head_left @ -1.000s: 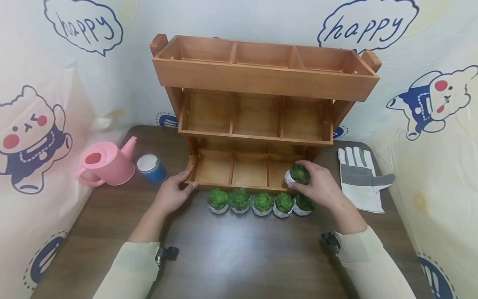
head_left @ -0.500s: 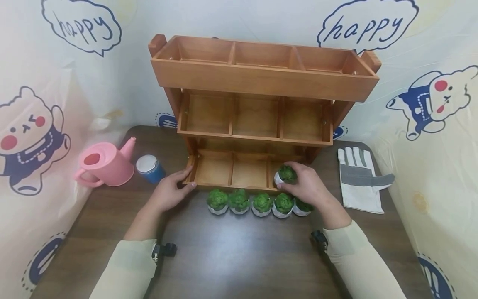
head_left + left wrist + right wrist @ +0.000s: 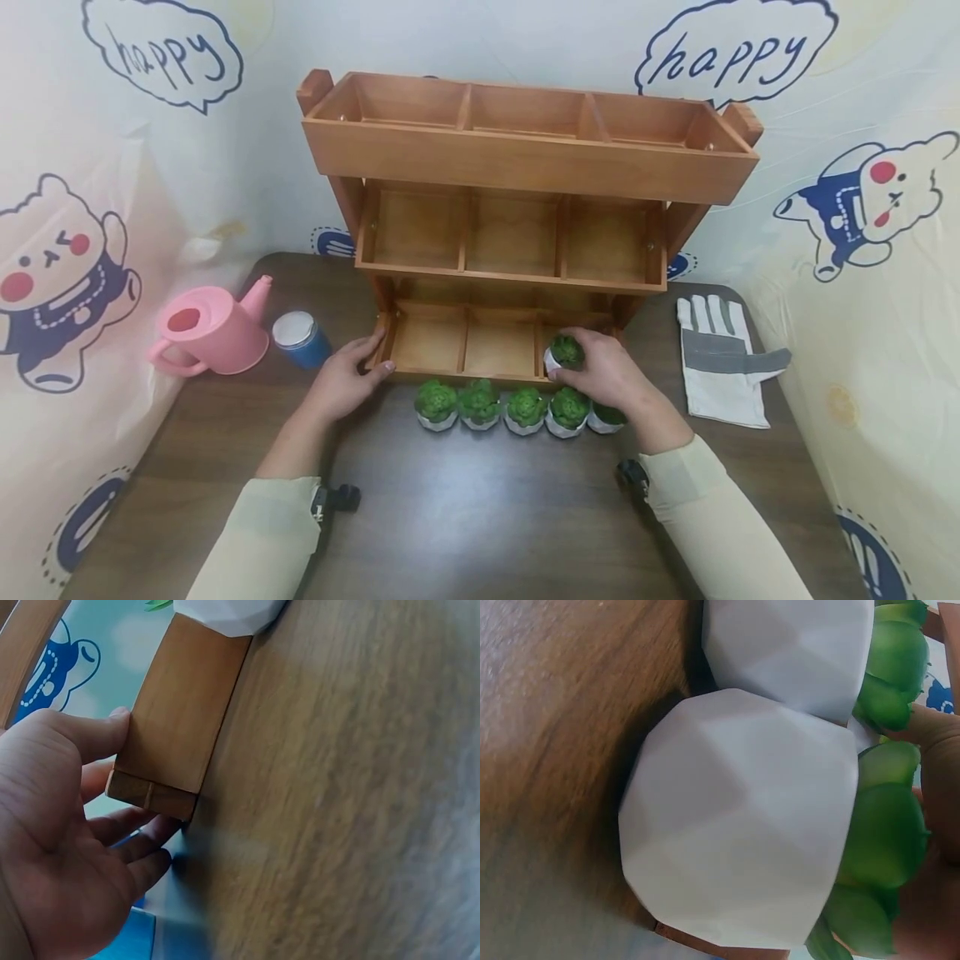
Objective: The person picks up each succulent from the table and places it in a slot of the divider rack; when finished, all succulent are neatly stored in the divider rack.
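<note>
A three-tier wooden plant stand (image 3: pixel 525 171) stands at the back of the table, each tier split into three compartments. At the left front corner of its bottom tier, my left hand (image 3: pixel 347 379) grips the end, thumb against the front board (image 3: pixel 180 705) in the left wrist view. My right hand (image 3: pixel 609 371) pinches a small potted succulent (image 3: pixel 567 352) in a white pot at the bottom tier's right compartment. Its lower part is hidden behind the front board. Several matching succulents (image 3: pixel 525 407) line up in front; two white faceted pots (image 3: pixel 739 817) fill the right wrist view.
Left of the stand are a pink watering can (image 3: pixel 213 329) and a blue jar with a white lid (image 3: pixel 302 337). A white and grey work glove (image 3: pixel 723 362) lies at the right. Printed cloth (image 3: pixel 480 42) hangs behind and at both sides.
My right hand has moved left with the succulent, from the right part of the bottom tier's right compartment to beside its divider. The left hand stays on the corner.
</note>
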Available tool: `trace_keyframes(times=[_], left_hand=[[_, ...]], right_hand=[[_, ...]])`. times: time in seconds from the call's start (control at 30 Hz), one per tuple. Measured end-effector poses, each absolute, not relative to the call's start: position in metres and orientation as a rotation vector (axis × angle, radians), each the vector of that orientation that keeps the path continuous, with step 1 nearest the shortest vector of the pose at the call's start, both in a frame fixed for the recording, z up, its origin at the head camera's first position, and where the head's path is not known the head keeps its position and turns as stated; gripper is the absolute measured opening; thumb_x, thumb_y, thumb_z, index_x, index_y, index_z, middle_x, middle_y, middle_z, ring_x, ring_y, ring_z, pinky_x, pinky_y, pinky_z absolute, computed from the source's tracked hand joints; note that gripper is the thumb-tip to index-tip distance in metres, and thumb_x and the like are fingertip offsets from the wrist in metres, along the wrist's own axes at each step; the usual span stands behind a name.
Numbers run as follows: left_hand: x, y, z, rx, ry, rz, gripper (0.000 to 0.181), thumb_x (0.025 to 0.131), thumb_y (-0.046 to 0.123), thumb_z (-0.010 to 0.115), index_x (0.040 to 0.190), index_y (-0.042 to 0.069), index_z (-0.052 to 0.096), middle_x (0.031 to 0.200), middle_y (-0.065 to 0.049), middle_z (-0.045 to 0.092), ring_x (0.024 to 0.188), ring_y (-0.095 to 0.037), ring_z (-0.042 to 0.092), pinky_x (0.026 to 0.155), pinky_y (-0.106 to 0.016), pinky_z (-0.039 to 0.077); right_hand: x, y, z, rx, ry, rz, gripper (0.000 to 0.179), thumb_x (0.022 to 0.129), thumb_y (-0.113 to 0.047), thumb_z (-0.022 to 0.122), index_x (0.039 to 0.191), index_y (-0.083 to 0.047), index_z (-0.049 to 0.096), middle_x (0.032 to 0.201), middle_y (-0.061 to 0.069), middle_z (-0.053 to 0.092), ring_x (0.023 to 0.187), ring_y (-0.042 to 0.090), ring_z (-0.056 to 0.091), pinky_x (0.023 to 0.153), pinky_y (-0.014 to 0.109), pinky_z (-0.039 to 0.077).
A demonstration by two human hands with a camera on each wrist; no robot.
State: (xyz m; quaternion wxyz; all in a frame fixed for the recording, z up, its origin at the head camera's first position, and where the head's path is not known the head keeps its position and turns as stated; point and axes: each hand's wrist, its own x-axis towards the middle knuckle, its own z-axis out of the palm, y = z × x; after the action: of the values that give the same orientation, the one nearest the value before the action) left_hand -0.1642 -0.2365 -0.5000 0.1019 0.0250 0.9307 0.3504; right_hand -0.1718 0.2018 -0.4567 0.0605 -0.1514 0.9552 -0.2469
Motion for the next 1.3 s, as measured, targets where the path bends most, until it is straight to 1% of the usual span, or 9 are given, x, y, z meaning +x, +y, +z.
trace_keyframes(times=[0.27,0.47,0.6,0.73,0.83,1.0,1.1,1.3], left_hand=[[-0.161,-0.233,-0.501,0.040,2.738,1.081,0.072,0.101,0.048,0.063,0.164,0.035,0.029,0.163,-0.022,0.034,0.146,-0.050,0.035,0.111,-0.073,0.032],[-0.160,-0.233,-0.502,0.014,2.728,1.109,0.073,0.101,0.050,0.064,0.163,0.037,0.029,0.163,-0.021,0.035,0.146,-0.049,0.036,0.111,-0.073,0.033],[-0.159,-0.233,-0.504,-0.005,2.720,1.126,0.073,0.100,0.050,0.064,0.163,0.037,0.030,0.163,-0.020,0.035,0.146,-0.049,0.035,0.111,-0.073,0.032],[-0.159,-0.233,-0.505,-0.019,2.716,1.147,0.072,0.100,0.050,0.065,0.162,0.036,0.032,0.163,-0.019,0.036,0.147,-0.048,0.034,0.112,-0.073,0.031],[-0.159,-0.234,-0.506,-0.032,2.713,1.154,0.072,0.100,0.050,0.065,0.162,0.036,0.032,0.163,-0.018,0.036,0.148,-0.048,0.034,0.112,-0.073,0.031],[-0.159,-0.234,-0.506,-0.042,2.707,1.172,0.071,0.100,0.050,0.065,0.162,0.037,0.033,0.164,-0.018,0.035,0.148,-0.047,0.033,0.113,-0.072,0.031],[-0.159,-0.234,-0.505,-0.035,2.705,1.172,0.071,0.100,0.050,0.066,0.161,0.038,0.033,0.164,-0.018,0.035,0.148,-0.047,0.034,0.113,-0.072,0.031],[-0.160,-0.237,-0.504,-0.024,2.693,1.152,0.072,0.099,0.052,0.066,0.161,0.040,0.032,0.163,-0.018,0.035,0.148,-0.047,0.034,0.112,-0.073,0.031]], right_hand=[[-0.172,0.205,-0.458,-0.507,2.819,-0.687,0.068,0.094,-0.043,0.076,0.148,-0.008,0.055,0.143,0.017,0.061,0.128,0.036,0.061,0.107,0.055,0.049],[-0.172,0.212,-0.462,-0.520,2.807,-0.723,0.073,0.093,-0.045,0.076,0.151,-0.006,0.051,0.146,0.018,0.058,0.132,0.037,0.057,0.109,0.056,0.046],[-0.170,0.216,-0.462,-0.518,2.806,-0.761,0.076,0.093,-0.044,0.077,0.153,-0.008,0.049,0.147,0.017,0.058,0.129,0.036,0.059,0.107,0.056,0.048],[-0.167,0.220,-0.461,-0.516,2.803,-0.805,0.075,0.093,-0.043,0.077,0.154,-0.009,0.048,0.148,0.016,0.057,0.126,0.035,0.062,0.104,0.057,0.050],[-0.163,0.223,-0.462,-0.533,2.807,-0.830,0.074,0.094,-0.042,0.076,0.154,-0.009,0.047,0.148,0.016,0.057,0.124,0.036,0.062,0.103,0.057,0.051],[-0.155,0.230,-0.462,-0.591,2.836,-0.896,0.070,0.094,-0.038,0.077,0.153,-0.012,0.050,0.142,0.014,0.062,0.116,0.036,0.067,0.095,0.055,0.056],[-0.149,0.235,-0.462,-0.579,2.841,-0.953,0.068,0.093,-0.037,0.079,0.151,-0.013,0.053,0.140,0.013,0.063,0.115,0.036,0.068,0.092,0.054,0.058],[-0.134,0.244,-0.463,-0.508,2.839,-1.054,0.066,0.093,-0.031,0.081,0.149,-0.011,0.053,0.139,0.014,0.064,0.120,0.034,0.068,0.096,0.053,0.057]])
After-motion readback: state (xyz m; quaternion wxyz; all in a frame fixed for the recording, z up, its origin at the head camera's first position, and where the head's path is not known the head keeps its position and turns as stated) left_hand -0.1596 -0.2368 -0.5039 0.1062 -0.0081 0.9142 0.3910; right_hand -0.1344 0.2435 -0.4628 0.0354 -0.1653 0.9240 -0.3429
